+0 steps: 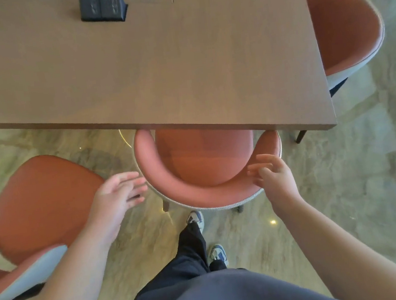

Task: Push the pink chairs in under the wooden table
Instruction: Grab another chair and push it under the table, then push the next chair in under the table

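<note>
A pink chair (197, 190) with a curved backrest stands in front of me, its seat partly under the near edge of the wooden table (130, 65). My left hand (120, 195) hovers just left of the backrest, fingers spread, holding nothing. My right hand (271, 175) is at the right end of the backrest, fingers loosely curled, at or just above the padding. A second pink chair (42, 203) stands out on the floor to my left, clear of the table. A third pink chair (344, 29) sits at the table's right end, partly tucked under.
A black socket box (102, 7) sits on the far part of the table. A dark table leg (300, 136) stands near the right corner. My legs and shoes (196, 220) are right behind the middle chair on the marbled floor.
</note>
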`<state>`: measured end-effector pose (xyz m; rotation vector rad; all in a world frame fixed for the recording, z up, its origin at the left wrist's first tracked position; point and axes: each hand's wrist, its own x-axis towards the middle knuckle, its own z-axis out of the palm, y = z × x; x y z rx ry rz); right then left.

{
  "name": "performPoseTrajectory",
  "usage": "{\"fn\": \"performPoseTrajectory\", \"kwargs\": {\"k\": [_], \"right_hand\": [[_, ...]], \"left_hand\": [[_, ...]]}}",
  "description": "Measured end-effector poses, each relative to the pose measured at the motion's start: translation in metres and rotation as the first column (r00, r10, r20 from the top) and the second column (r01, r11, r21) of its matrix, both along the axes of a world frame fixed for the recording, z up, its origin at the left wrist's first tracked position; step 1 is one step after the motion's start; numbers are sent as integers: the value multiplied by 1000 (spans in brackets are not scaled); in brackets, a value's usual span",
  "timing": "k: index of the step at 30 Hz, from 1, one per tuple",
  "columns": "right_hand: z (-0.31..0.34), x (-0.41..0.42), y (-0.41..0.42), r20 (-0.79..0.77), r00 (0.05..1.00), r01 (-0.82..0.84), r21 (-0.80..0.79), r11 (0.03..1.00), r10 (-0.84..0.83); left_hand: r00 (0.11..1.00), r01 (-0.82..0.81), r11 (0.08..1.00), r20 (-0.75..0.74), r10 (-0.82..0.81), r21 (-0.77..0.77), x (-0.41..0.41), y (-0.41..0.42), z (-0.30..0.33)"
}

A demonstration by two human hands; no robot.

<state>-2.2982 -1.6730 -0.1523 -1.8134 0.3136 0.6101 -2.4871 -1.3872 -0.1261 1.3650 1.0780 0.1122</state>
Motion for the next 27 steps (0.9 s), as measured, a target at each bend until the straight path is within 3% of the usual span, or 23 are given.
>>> {"fn": "performPoseTrajectory", "kwargs": {"k": [5, 13, 20, 27], "right_hand": [[54, -55, -11, 121, 980, -170, 93, 981, 158], [113, -134, 4, 235, 935, -315, 211, 925, 265], [121, -225, 62, 210, 925, -367, 277, 888, 317], [119, -377, 128, 237, 919, -385, 369, 846, 315]], "left_hand": [[992, -70, 996, 110, 63, 62, -66, -34, 47], [940, -218, 964, 297, 166, 151, -132, -45, 89], [904, -327, 922, 353, 242, 206, -247, -22, 101], [874, -401, 884, 387, 292, 238, -406, 24, 105]]}}
